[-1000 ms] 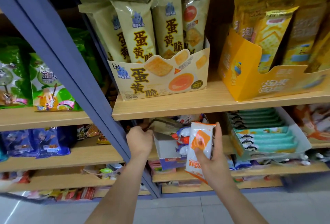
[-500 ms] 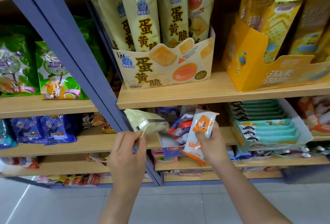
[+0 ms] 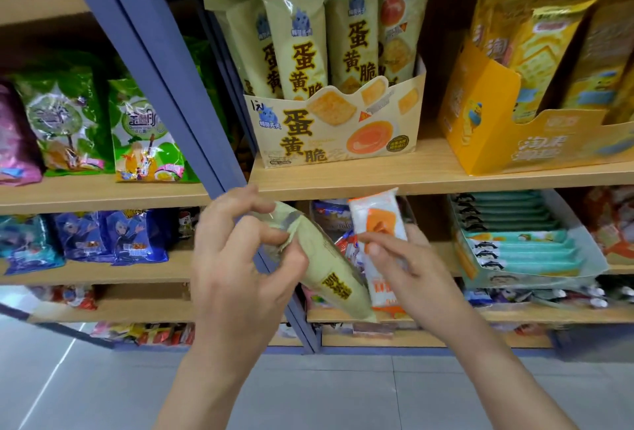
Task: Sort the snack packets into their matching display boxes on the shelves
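L hand (image 3: 236, 258): fingers curled, pinching the crimped top end of the beige pkt (image 3: 327, 271).
Beige pkt: in the air, tilted, lower end down-right, in front of the 2nd shelf row and just under the top shelf (image 3: 343, 182); not in any box.
R hand (image 3: 411, 271): thumb on the front, fingers behind, holding the white pkt (image 3: 375, 220) upright, just beside the beige one.
Beige box (image 3: 343, 131): on top shelf, above both hands; four or so matching beige pkts (image 3: 302, 41) stand upright in it.
Yellow box (image 3: 480, 120): right of beige box, same shelf; holds upright yellow pkts (image 3: 545, 45).
Teal box (image 3: 588, 251): one shelf down, right of R hand; flat teal pkts (image 3: 521, 244) stacked in rows.
Behind hands: red/white/blue pkts, maybe in a small box; mostly hidden.
Left bay: green bags (image 3: 144, 127) above, blue bags (image 3: 137, 237) below, loose on shelves, beyond the blue post (image 3: 154, 52).
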